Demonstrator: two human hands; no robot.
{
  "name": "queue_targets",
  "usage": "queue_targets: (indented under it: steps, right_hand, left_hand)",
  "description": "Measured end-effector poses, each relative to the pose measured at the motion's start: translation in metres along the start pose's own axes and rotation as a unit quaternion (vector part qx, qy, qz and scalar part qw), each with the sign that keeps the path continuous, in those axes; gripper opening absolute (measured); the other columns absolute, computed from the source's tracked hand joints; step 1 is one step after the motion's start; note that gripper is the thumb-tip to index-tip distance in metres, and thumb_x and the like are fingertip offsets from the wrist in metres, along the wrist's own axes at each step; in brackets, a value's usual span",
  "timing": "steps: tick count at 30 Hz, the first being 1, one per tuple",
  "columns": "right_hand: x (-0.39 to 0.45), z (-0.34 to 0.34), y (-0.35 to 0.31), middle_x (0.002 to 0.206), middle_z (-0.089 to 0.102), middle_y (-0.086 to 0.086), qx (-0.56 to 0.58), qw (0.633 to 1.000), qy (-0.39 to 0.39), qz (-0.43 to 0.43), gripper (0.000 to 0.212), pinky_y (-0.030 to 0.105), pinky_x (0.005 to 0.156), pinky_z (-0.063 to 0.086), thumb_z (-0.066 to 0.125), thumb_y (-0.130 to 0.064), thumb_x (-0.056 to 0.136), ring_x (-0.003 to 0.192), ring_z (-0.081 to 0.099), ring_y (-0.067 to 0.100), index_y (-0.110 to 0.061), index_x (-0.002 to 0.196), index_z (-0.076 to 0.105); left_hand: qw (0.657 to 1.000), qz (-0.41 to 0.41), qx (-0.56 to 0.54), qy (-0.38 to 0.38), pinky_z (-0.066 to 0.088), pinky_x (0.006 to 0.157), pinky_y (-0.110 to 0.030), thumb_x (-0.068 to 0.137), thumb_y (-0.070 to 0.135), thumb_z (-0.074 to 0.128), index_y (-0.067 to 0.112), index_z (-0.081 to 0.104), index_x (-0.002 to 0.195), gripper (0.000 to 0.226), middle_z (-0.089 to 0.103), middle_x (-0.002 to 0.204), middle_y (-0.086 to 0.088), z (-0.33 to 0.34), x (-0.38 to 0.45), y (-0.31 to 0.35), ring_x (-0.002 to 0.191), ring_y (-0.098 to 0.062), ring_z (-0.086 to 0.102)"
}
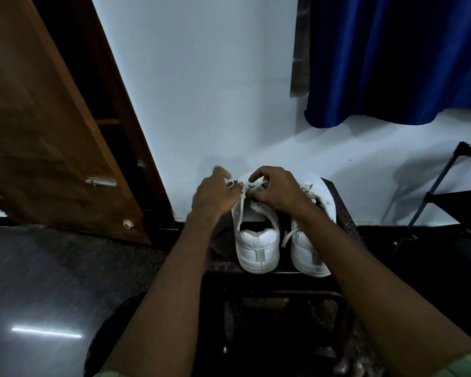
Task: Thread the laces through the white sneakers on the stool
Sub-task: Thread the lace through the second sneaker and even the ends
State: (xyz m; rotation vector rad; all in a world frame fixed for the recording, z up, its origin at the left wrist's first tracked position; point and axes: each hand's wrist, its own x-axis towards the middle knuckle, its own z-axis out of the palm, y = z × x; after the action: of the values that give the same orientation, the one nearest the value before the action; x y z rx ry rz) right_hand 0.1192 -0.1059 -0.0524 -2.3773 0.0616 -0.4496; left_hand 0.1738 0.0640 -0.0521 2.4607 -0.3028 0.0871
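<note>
Left sneaker (pixel 257 240): stood on the dark stool (pixel 346 213), heel toward the camera, just beside the right sneaker (pixel 310 251).
Lace (pixel 252 186): white, pinched over the left sneaker's eyelets.
Left hand (pixel 215 194): curled, lace end held.
Right hand (pixel 276 191): lace pinched.
Surroundings: wooden door (pixel 52 131), blue curtain (pixel 392 58).

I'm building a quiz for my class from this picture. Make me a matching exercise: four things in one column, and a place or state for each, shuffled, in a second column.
Things
1. left sneaker
2. right sneaker
3. curtain
4. door

Places or states
A. hangs blue at upper right
B. both hands work its lace
C. brown, stands at left
D. on the stool, under the right forearm

Pairs: 1-B, 2-D, 3-A, 4-C
</note>
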Motion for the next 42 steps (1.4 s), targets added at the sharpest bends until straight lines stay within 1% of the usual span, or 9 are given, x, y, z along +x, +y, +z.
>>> queue_targets:
  steps: [4,6,9,16,24,28,33,38,42]
  right_hand:
    - [0.001,0.004,0.001,0.076,0.051,-0.018,-0.015,1.0,-0.011,0.01,0.029,0.026,0.066,0.038,0.083,-0.027,0.077,0.073,0.054,0.007,-0.023,0.103,0.073]
    - [0.001,0.003,0.001,0.077,0.052,-0.017,-0.023,1.0,-0.015,0.012,0.03,0.028,0.071,0.039,0.082,-0.027,0.077,0.078,0.055,0.01,-0.023,0.105,0.073]
    - [0.001,0.003,-0.001,0.076,0.054,-0.015,-0.035,0.999,-0.02,0.018,0.029,0.032,0.077,0.045,0.082,-0.026,0.078,0.083,0.057,0.014,-0.022,0.106,0.073]
    - [0.001,0.0,-0.004,0.069,0.053,-0.016,-0.011,0.998,0.064,-0.005,0.039,0.036,0.08,0.046,0.074,-0.007,0.07,0.068,0.052,0.0,-0.028,0.102,0.071]
    - [-0.001,-0.007,-0.008,0.084,0.065,-0.008,-0.006,0.982,0.19,-0.014,0.006,0.027,0.071,0.042,0.074,-0.022,0.089,0.079,0.058,0.01,-0.024,0.084,0.072]
    - [-0.002,-0.005,-0.009,0.066,0.07,-0.004,0.094,0.984,0.123,0.084,0.013,0.03,0.067,0.053,0.077,-0.034,0.082,0.068,0.068,0.013,-0.027,0.09,0.072]
    - [-0.006,-0.001,-0.014,0.099,0.067,0.001,0.055,0.99,-0.079,0.1,0.055,0.03,0.067,0.047,0.076,-0.036,0.084,0.092,0.066,0.018,-0.022,0.13,0.048]
    - [-0.008,0.0,-0.013,0.089,0.06,-0.003,0.0,0.991,-0.086,0.099,0.061,0.027,0.061,0.04,0.077,-0.036,0.083,0.083,0.06,0.016,-0.017,0.131,0.044]
    - [-0.009,-0.002,-0.015,0.104,0.06,0.002,-0.021,0.991,-0.047,0.125,0.041,0.031,0.072,0.037,0.069,-0.03,0.088,0.095,0.055,0.022,-0.013,0.122,0.055]
  left_hand:
    - [0.998,0.037,0.055,0.021,0.042,0.068,-0.031,0.091,0.059,0.064,0.02,0.059,0.064,0.047,0.063,0.072,0.002,0.001,0.002,0.002,0.076,-0.023,0.063]
    - [0.981,0.068,-0.145,0.11,0.037,0.062,-0.03,0.094,0.044,0.066,0.016,0.047,0.058,0.05,0.045,0.061,0.003,-0.007,0.0,0.013,0.06,-0.015,0.045]
    - [0.857,0.026,-0.482,0.184,0.04,0.061,-0.02,0.103,0.034,0.063,0.012,0.055,0.075,0.036,0.047,0.071,0.001,-0.028,-0.004,0.031,0.064,-0.005,0.043]
    - [0.999,-0.022,0.016,-0.018,0.047,0.082,-0.036,0.094,0.058,0.063,0.015,0.055,0.115,0.048,0.067,0.113,-0.005,0.0,-0.002,0.004,0.105,-0.028,0.064]
    - [0.997,0.023,0.018,-0.074,0.039,0.074,-0.032,0.1,0.052,0.06,0.02,0.054,0.101,0.033,0.062,0.098,0.0,0.003,0.001,0.001,0.095,-0.025,0.06]
    - [0.996,0.065,0.013,-0.067,0.034,0.062,-0.031,0.101,0.047,0.059,0.019,0.063,0.07,0.042,0.059,0.071,0.002,0.002,0.004,0.001,0.077,-0.02,0.061]
    - [0.903,-0.059,-0.424,0.033,0.036,0.057,-0.026,0.097,0.034,0.069,0.018,0.061,0.068,0.034,0.052,0.061,0.004,-0.012,0.001,0.019,0.053,-0.008,0.044]
    - [0.84,-0.052,-0.539,0.031,0.039,0.055,-0.024,0.106,0.049,0.054,0.018,0.059,0.072,0.046,0.064,0.065,0.0,-0.022,0.002,0.022,0.065,-0.016,0.057]
    - [0.969,-0.022,-0.244,0.012,0.037,0.063,-0.033,0.104,0.052,0.053,0.018,0.048,0.078,0.043,0.048,0.068,0.001,-0.014,0.007,0.006,0.064,-0.021,0.047]
